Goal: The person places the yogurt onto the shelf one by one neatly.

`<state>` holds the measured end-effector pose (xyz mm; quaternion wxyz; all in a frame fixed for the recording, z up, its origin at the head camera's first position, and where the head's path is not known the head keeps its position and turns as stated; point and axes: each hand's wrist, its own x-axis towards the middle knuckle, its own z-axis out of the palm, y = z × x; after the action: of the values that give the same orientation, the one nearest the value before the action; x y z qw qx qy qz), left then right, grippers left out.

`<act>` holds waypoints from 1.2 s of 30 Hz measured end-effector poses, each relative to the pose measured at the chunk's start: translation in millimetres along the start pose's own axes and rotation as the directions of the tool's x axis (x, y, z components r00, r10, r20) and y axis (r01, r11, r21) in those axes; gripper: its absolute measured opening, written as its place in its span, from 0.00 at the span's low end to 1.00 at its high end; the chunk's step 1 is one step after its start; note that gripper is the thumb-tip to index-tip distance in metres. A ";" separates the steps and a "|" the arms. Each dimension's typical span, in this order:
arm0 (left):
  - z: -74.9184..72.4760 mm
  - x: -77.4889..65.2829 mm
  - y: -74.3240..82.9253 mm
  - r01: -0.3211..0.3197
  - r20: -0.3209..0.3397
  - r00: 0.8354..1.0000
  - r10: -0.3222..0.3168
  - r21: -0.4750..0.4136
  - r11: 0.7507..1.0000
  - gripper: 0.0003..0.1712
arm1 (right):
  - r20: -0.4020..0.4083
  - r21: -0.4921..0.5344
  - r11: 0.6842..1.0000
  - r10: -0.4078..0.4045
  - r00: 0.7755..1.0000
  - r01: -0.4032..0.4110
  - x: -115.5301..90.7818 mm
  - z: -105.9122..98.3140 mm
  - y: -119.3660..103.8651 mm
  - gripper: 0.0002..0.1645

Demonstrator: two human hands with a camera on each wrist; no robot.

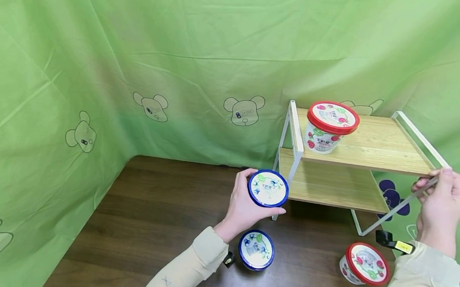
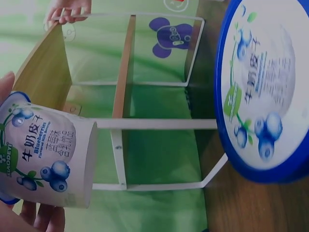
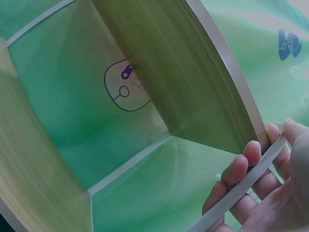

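My left hand [image 1: 241,207] grips a blue-lidded blueberry milk pudding cup [image 1: 268,188], with fingers and thumb round its sides. The cup is held up beside the left front post of a two-tier shelf rack [image 1: 378,147]; in the left wrist view its printed side [image 2: 46,150] shows. My right hand [image 1: 444,203] holds the rack's white metal frame at the front right corner, fingers curled round the bar [image 3: 241,188]. A red-lidded cup [image 1: 329,128] stands at the left of the top board. The lower board [image 1: 331,186] shows bare wood.
A second blue-lidded cup [image 1: 256,250] stands on the dark wooden table [image 1: 148,218] below my left hand. Near my right forearm is another red-lidded cup [image 1: 365,264], leaning in this view. Green cloth [image 1: 195,70] with bear prints hangs behind and at both sides.
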<state>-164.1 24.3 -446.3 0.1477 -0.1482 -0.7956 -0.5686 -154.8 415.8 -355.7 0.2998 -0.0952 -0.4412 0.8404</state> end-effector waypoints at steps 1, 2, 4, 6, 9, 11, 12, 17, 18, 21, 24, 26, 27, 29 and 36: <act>1.5 -0.6 0.6 0.003 -0.003 1.000 -0.003 0.002 1.000 0.64 | -0.001 -0.001 1.000 0.000 1.000 0.000 0.0 -0.2 -0.1 0.15; 2.8 -1.3 1.7 0.007 -0.004 1.000 -0.007 0.000 1.000 0.64 | -0.001 -0.003 1.000 0.001 1.000 -0.001 -0.1 -0.3 -0.3 0.15; 5.6 -2.9 3.3 0.020 0.000 1.000 -0.020 0.005 1.000 0.64 | -0.002 -0.009 1.000 -0.001 1.000 0.001 -0.2 -0.2 -0.3 0.15; 8.1 -4.6 5.1 0.031 0.012 0.999 -0.031 0.005 1.000 0.64 | -0.003 -0.016 1.000 -0.004 1.000 0.004 -0.4 0.1 -0.3 0.15; 11.7 -6.9 7.2 0.044 0.036 0.998 -0.044 -0.001 0.999 0.64 | -0.001 -0.016 1.000 -0.008 1.000 0.008 -0.6 0.6 -0.1 0.15; 13.8 -8.0 8.5 0.042 0.051 0.998 -0.041 -0.011 0.999 0.63 | 0.002 -0.012 1.000 -0.010 1.000 0.010 -0.5 0.7 0.0 0.15; 14.8 -8.6 9.0 0.041 0.059 0.997 -0.040 -0.014 0.999 0.63 | 0.004 -0.010 1.000 -0.010 1.000 0.010 -0.5 0.7 0.1 0.15; 20.3 -12.6 10.9 0.028 0.088 0.996 -0.028 -0.003 1.000 0.64 | 0.004 -0.009 1.000 -0.008 1.000 0.008 -0.5 0.1 0.0 0.15; 21.4 -13.6 11.4 0.027 0.093 0.995 -0.027 0.002 1.000 0.64 | 0.003 -0.009 1.000 -0.008 1.000 0.008 -0.5 0.0 0.0 0.15; 25.1 -16.2 12.1 0.021 0.109 0.994 -0.022 0.018 1.000 0.65 | 0.002 -0.010 1.000 -0.006 1.000 0.006 -0.4 -0.2 0.1 0.15; 28.3 -18.5 12.7 0.020 0.116 0.993 -0.023 0.026 0.999 0.65 | 0.001 -0.014 1.000 -0.008 1.000 0.008 -0.4 0.2 0.3 0.15; 30.5 -19.8 13.0 0.021 0.120 0.992 -0.024 0.024 0.999 0.65 | 0.000 -0.018 1.000 -0.008 1.000 0.008 -0.6 0.8 0.2 0.15; 31.4 -20.1 13.4 0.023 0.123 0.992 -0.025 0.017 1.000 0.65 | -0.002 -0.022 1.000 -0.008 1.000 0.008 -0.8 1.1 0.1 0.15; 33.4 -20.5 15.4 0.030 0.131 0.991 -0.030 0.005 1.000 0.64 | -0.005 -0.024 1.000 -0.006 1.000 0.006 -0.8 1.8 -0.2 0.15; 40.2 -22.4 26.0 0.042 0.160 0.986 -0.037 -0.028 0.999 0.64 | -0.004 -0.011 1.000 0.001 1.000 -0.001 -1.5 2.4 -0.6 0.15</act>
<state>-135.9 68.9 -445.4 0.0701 -0.1797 -0.7987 -0.5700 -154.3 413.5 -354.0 0.2999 -0.0988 -0.4452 0.8379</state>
